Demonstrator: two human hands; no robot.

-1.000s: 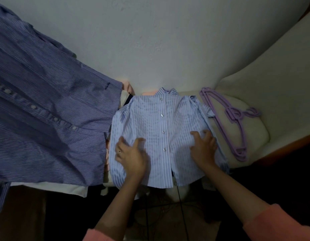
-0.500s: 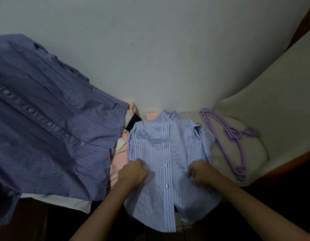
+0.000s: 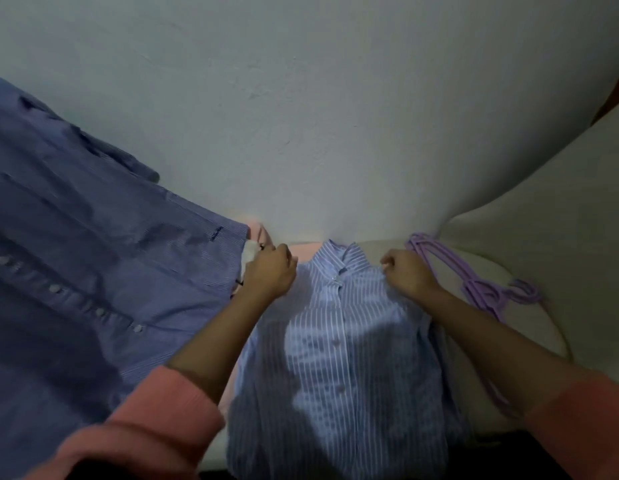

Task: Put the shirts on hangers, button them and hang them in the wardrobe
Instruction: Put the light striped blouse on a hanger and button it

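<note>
Your left hand [image 3: 268,275] and right hand [image 3: 407,273] grip light striped shirt [image 3: 339,358] shoulders; collar between them; purple hangers [image 3: 474,285] nearer right.

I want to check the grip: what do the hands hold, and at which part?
Both hands grip the light striped shirt at its shoulders: left hand at one shoulder, right hand at the other, beside the collar.

Light-blue striped shirt [image 3: 339,358]; lilac hangers [image 3: 481,289]; pink sleeves [image 3: 162,417].
</note>
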